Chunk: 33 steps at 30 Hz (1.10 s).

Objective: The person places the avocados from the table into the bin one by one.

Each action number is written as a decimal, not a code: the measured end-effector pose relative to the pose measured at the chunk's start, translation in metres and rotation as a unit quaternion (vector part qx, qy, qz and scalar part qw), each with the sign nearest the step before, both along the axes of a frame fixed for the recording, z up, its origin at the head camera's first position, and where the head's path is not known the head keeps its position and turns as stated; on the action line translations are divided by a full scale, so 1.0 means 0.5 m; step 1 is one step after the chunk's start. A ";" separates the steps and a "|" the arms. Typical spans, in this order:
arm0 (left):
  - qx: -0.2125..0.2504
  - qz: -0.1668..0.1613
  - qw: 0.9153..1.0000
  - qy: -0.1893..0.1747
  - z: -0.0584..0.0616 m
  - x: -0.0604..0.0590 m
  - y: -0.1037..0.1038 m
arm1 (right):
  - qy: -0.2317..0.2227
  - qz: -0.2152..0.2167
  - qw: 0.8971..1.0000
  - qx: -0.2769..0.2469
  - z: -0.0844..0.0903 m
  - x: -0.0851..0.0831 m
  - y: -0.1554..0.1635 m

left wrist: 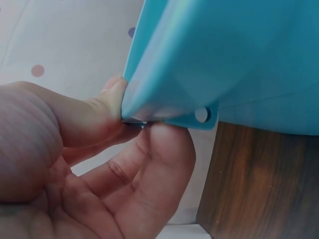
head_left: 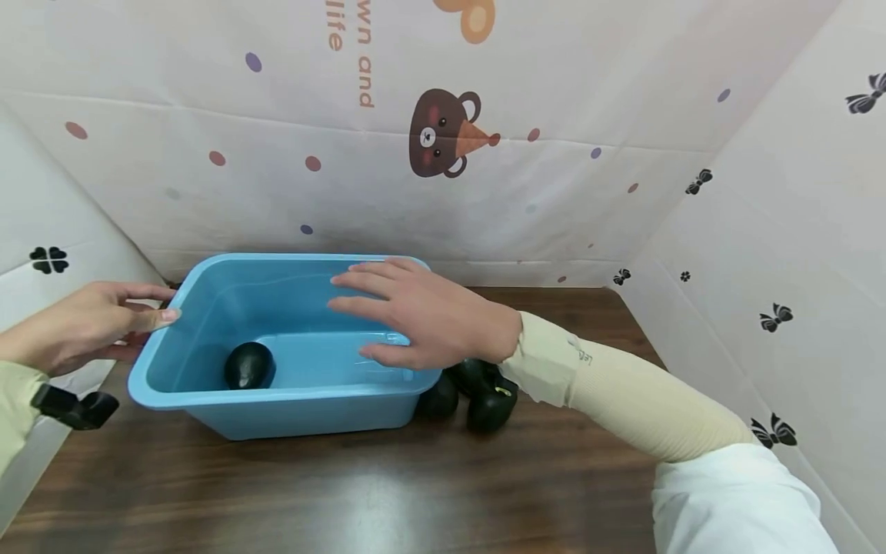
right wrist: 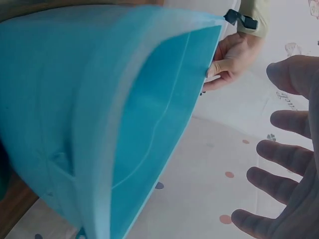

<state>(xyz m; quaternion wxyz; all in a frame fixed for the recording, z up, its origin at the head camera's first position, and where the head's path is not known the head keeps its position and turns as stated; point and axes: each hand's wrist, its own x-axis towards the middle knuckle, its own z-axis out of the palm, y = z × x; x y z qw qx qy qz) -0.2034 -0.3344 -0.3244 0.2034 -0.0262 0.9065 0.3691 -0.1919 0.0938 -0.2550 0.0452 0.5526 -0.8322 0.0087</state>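
A light blue plastic tub [head_left: 291, 412] stands on the brown wooden table [head_left: 415, 492]. My left hand [head_left: 90, 323] pinches the tub's left rim, thumb on top and fingers beneath; the left wrist view shows the hand [left wrist: 99, 164] on the tub [left wrist: 239, 55] rim corner. My right hand [head_left: 422, 312] hovers open over the tub's right side, fingers spread; in the right wrist view the fingers [right wrist: 289, 159] stand clear of the tub [right wrist: 75, 99]. One dark avocado [head_left: 249, 365] lies inside the tub. More dark avocados [head_left: 491, 406] lie on the table by the tub's right end, under my right wrist.
Printed cloth walls close in the table at the back [head_left: 443, 131], left and right [head_left: 775, 315]. A black camera clip [head_left: 72, 408] sits at my left wrist. Bare tabletop stretches in front of the tub.
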 end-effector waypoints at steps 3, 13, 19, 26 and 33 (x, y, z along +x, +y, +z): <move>0.001 0.006 1.000 0.000 0.002 0.006 -0.002 | -0.004 0.006 1.000 -0.008 -0.008 0.008 0.013; 0.004 -0.001 1.000 0.001 -0.001 0.000 -0.004 | 0.005 0.019 0.999 -0.033 -0.037 0.025 0.076; 0.006 -0.002 1.000 -0.005 -0.005 -0.003 -0.008 | 0.031 0.025 0.999 -0.032 -0.060 0.041 0.115; -0.001 -0.005 1.000 0.008 -0.021 -0.006 -0.020 | 0.063 0.030 0.997 -0.028 -0.087 0.071 0.160; -0.014 -0.007 1.000 0.013 -0.022 -0.008 -0.018 | 0.080 0.026 0.996 -0.041 -0.122 0.083 0.201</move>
